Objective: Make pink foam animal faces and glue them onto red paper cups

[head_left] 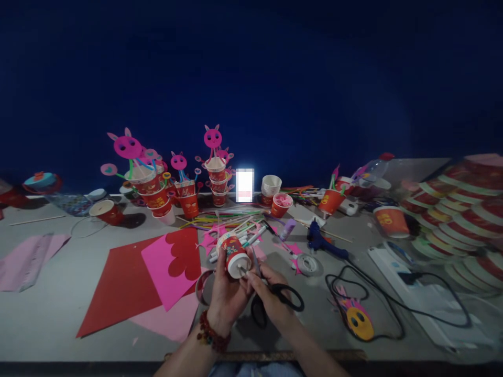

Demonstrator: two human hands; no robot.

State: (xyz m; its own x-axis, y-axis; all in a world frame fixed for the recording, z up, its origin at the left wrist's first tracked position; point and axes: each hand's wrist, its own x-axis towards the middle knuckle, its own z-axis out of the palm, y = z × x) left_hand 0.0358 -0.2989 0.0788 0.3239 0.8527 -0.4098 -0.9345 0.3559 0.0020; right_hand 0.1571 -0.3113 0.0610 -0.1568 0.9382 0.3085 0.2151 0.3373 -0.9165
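Observation:
A red patterned paper cup (231, 250) lies tilted in my left hand (227, 299), its white base turned toward me. My left fingers wrap round the cup's side, and a beaded bracelet is on that wrist. Black-handled scissors (290, 296) are in my right hand (271, 296), which is closed round them beside the cup. The scissors' handles stick out to the right and below the hand. One of their points seems to touch the white base. Behind the cup lie white sticks or pens (251, 233) and pink paper cut-outs (209, 240).
Red paper (126, 277) and pink paper (161, 272) lie left. Decorated cups (188, 199) stand behind. To the right are a blue glue gun (324, 242), clear tape (307, 265), looping black cable (387, 298), a yellow face cut-out (359, 323) and stacked cups (463, 209).

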